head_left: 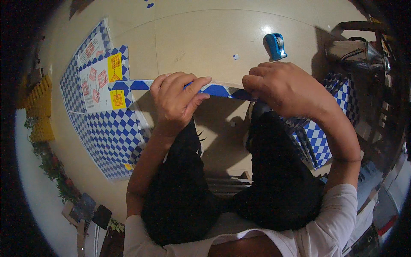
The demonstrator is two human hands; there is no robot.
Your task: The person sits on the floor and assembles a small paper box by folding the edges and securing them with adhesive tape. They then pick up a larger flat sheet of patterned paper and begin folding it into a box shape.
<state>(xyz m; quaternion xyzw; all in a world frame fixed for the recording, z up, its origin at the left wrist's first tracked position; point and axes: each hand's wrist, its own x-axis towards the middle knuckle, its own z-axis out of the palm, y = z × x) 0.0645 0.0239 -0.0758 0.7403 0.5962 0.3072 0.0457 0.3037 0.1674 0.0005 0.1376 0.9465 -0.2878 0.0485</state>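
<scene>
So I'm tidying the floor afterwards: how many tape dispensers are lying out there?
1. A blue tape dispenser sits on the pale floor, just beyond the right hand, apart from it. The legs and checkered sheets could hide others.

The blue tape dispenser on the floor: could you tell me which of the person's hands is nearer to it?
Right. The right hand sits just below the blue tape dispenser, apart from it. The left hand is farther off, down and to the left, pinching the blue checkered strip.
</scene>
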